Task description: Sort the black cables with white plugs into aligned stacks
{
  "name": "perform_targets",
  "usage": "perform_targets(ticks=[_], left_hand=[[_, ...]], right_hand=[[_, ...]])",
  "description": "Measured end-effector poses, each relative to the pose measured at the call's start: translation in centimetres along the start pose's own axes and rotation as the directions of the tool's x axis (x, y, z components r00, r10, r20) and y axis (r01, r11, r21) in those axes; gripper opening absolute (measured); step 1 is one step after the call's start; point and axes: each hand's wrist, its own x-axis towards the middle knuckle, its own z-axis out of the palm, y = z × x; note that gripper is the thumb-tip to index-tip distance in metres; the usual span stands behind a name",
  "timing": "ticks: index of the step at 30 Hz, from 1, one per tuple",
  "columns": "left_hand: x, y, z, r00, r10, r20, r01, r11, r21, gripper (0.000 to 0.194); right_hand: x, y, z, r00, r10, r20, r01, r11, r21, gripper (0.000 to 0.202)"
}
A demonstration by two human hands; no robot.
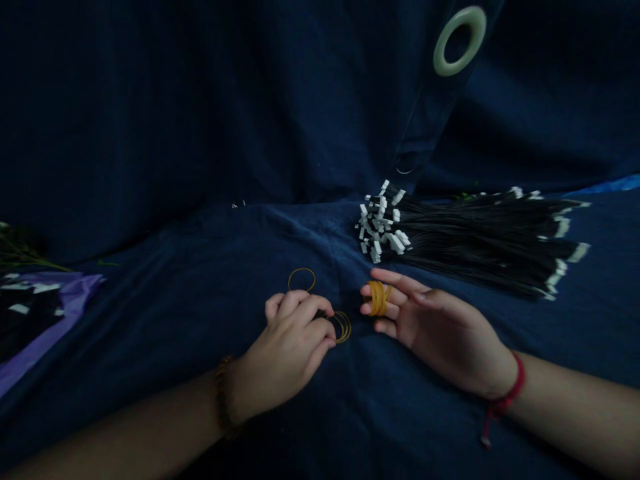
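My left hand (295, 343) is closed, palm down, its fingertips pinching a few thin yellow rubber bands (345, 327) low over the dark blue cloth. Just beyond its knuckles a single rubber band (302, 269) lies in a ring on the cloth. To the right, my right hand (440, 327) is turned palm up with its fingers stretched out. Several rubber bands (379, 298) are looped around its two middle fingers, and the hand grips nothing. Behind it lies a bundle of black cable-like strands (470, 230) with white tips at both ends.
Dark blue cloth (200, 267) covers the surface and rises at the back, where a pale ring (460, 41) shows. At the left edge are purple wrapping (83, 293) with more white-tipped black strands and some green stems (30, 257).
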Motion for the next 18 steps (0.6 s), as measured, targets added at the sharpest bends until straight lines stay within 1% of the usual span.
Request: perform_targets(ticks=[1, 3, 4, 6, 7, 8, 9, 10, 12, 15, 18], left_hand=[[0.0, 0.0, 0.0, 1.0, -0.01, -0.027, 0.009, 1.0, -0.03, 0.012], [0.0, 0.0, -0.1, 0.987, -0.061, -0.148, 0.047, 0.994, -0.097, 0.01], [0.0, 0.0, -0.1, 0.969, -0.098, -0.229, 0.068, 0.989, -0.134, 0.01], [0.0, 0.2, -0.1, 0.914, -0.17, -0.368, 0.094, 0.972, -0.216, 0.009], [0.0, 0.3, -0.1, 0.891, -0.204, -0.405, 0.1, 0.959, -0.265, 0.008], [0.0, 0.4, -0.1, 0.877, -0.235, -0.42, 0.102, 0.944, -0.315, 0.008], [0.0, 0.6, -0.1, 0.872, -0.257, -0.417, 0.101, 0.927, -0.361, 0.009], [-0.1, 0.8, -0.1, 0.877, -0.27, -0.399, 0.101, 0.913, -0.395, 0.009], [-0.2, 1.3, -0.3, 0.9, -0.261, -0.349, 0.098, 0.901, -0.422, 0.009], [-0.5, 1.8, -0.7, 0.937, -0.21, -0.28, 0.086, 0.913, -0.398, 0.009], [-0.8, 2.0, -1.0, 0.954, -0.178, -0.241, 0.076, 0.923, -0.377, 0.011]], right_hand=[[0.0, 0.0, 0.0, 1.0, 0.002, 0.003, -0.002, 1.0, 0.0, 0.037], [-0.1, 0.1, 0.0, 1.0, 0.012, 0.012, -0.012, 1.0, -0.009, 0.036], [-0.2, 0.1, 0.0, 1.0, 0.022, 0.021, -0.021, 1.0, -0.018, 0.036], [-0.4, 0.3, 0.2, 0.997, 0.05, 0.056, -0.048, 0.998, -0.042, 0.035], [-0.6, 0.4, 0.3, 0.994, 0.068, 0.082, -0.064, 0.997, -0.053, 0.036], [-0.8, 0.6, 0.5, 0.99, 0.086, 0.113, -0.08, 0.995, -0.063, 0.037], [-0.9, 0.8, 0.7, 0.985, 0.101, 0.143, -0.092, 0.993, -0.069, 0.039], [-1.1, 1.0, 0.9, 0.979, 0.111, 0.169, -0.099, 0.992, -0.075, 0.04], [-1.4, 1.2, 1.2, 0.974, 0.107, 0.2, -0.09, 0.992, -0.092, 0.043], [-1.5, 1.4, 1.4, 0.974, 0.09, 0.207, -0.066, 0.99, -0.121, 0.045], [-1.5, 1.3, 1.4, 0.977, 0.095, 0.189, -0.076, 0.991, -0.108, 0.045]])
